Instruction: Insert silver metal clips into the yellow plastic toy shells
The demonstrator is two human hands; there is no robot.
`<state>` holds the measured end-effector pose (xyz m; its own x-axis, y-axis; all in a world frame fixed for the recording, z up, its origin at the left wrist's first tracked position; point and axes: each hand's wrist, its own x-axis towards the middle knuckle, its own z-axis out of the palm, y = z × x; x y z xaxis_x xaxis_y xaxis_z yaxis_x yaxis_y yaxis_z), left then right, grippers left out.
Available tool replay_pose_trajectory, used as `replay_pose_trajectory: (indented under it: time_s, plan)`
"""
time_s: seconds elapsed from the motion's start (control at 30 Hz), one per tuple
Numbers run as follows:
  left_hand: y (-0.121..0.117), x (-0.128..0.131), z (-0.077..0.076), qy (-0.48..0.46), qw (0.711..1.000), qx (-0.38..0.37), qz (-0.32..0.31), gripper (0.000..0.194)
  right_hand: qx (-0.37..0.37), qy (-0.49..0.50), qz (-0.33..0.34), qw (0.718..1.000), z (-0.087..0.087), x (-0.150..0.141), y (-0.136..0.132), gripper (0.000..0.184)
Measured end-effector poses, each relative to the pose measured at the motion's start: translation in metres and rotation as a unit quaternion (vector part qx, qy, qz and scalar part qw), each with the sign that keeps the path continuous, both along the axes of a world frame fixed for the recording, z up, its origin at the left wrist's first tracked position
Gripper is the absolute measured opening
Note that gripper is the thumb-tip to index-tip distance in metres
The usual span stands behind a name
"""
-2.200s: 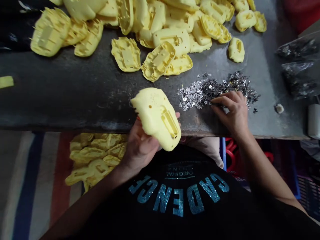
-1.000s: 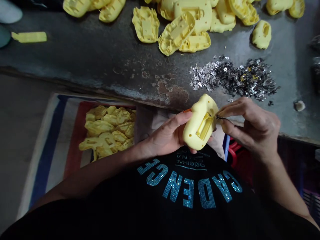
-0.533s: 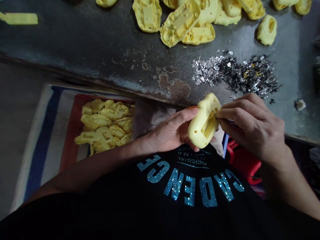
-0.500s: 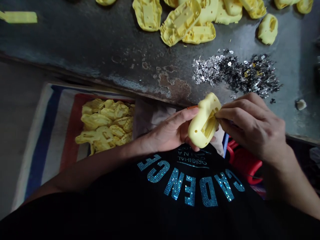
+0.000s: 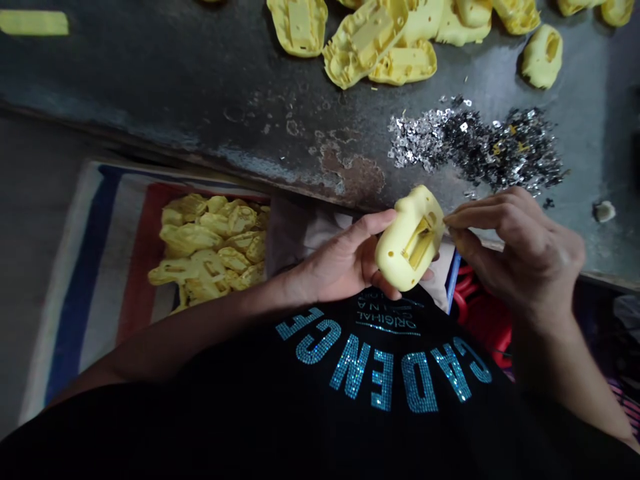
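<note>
A yellow plastic shell point(image 5: 392, 255) with a rectangular slot and small round holes is held in my left hand point(image 5: 340, 263), thumb on its upper edge and fingers underneath. Its slotted face is turned toward my right hand point(image 5: 525, 250). The thumb and index finger of that hand are pinched together right at the shell's right edge. Whatever is between those fingertips, if anything, is too small to make out. Something small and dark shows inside the slot. Just beyond the right hand lies a heap of small metal clips point(image 5: 470, 143), silvery at left and darker at right.
More yellow shells point(image 5: 367, 40) are piled at the table's point(image 5: 200, 87) far side. Below the table edge, a striped sack point(image 5: 113, 240) holds further yellow parts point(image 5: 210, 243). A yellow strip point(image 5: 34, 23) lies far left, a small white lump point(image 5: 604, 212) at right. Red objects point(image 5: 483, 320) sit under the table.
My right hand went from the clip heap to the shell's slot, with a small dark piece in its pinch, and has now drawn back slightly to the shell's edge. My left hand turned the shell.
</note>
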<state>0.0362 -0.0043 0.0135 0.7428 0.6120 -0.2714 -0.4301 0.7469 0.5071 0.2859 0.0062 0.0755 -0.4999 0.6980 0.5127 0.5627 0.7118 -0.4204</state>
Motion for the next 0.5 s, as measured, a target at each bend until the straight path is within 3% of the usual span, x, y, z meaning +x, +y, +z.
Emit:
replay_pose_trajectory:
  time_s: [0.1,0.2,0.27,0.33,0.5]
  plan:
    - [-0.003,0.002,0.003,0.024,0.999,0.016,0.031,0.080,-0.065,0.056,-0.050,0.995,-0.010,0.005,0.000,0.022]
    - [-0.007,0.002,0.008,0.079,0.991,0.053,0.095,0.078,-0.214,0.107,-0.035,0.970,-0.020,0.009,0.003,0.046]
    - [-0.011,0.001,0.010,0.103,0.985,0.081,0.112,0.078,-0.274,0.134,-0.015,0.952,-0.027,0.010,0.005,0.055]
    - [-0.015,-0.001,0.012,0.107,0.983,0.107,0.102,0.073,-0.280,0.153,-0.010,0.948,-0.033,0.007,0.004,0.056]
    - [-0.022,-0.008,0.014,0.121,0.977,0.147,0.091,0.059,-0.216,0.199,-0.051,0.955,-0.051,-0.004,-0.009,0.055]
